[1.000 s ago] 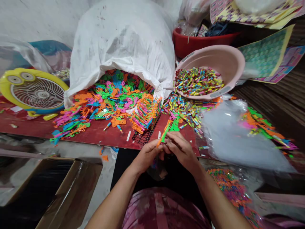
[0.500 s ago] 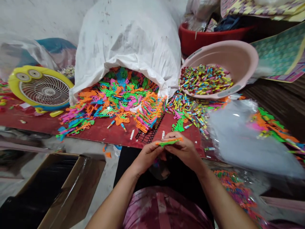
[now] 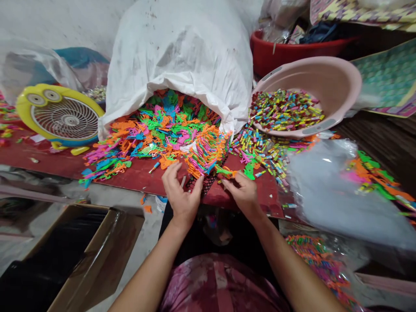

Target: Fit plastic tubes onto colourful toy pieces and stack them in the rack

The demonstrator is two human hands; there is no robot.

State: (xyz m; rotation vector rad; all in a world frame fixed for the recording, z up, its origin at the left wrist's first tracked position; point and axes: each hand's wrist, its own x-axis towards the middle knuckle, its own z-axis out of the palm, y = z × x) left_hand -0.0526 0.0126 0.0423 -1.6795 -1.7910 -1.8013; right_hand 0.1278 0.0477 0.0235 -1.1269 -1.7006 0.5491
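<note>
My left hand (image 3: pixel 182 195) is over the table's front edge, fingers apart and nothing in it, in front of a stacked bunch of bright plastic pieces (image 3: pixel 208 151). To its right, my right hand (image 3: pixel 243 193) pinches a small green and orange plastic piece (image 3: pixel 226 173) between thumb and fingers. Behind both hands a loose heap of orange, green, pink and blue pieces (image 3: pixel 162 125) spills from a white sack (image 3: pixel 182 52). Small striped tubes (image 3: pixel 260 147) lie on the table beyond my right hand.
A pink basin (image 3: pixel 338 82) of striped tubes stands back right, before a red basin (image 3: pixel 276 50). Clear plastic bags (image 3: pixel 338 190) cover the right side. A yellow fan (image 3: pixel 69 119) is at left, and an open cardboard box (image 3: pixel 107 251) sits below the table.
My hands have moved apart and forward over the table. The left has let go of the flat pieces and opened; the right still pinches an orange and green piece. The view has shifted slightly.
</note>
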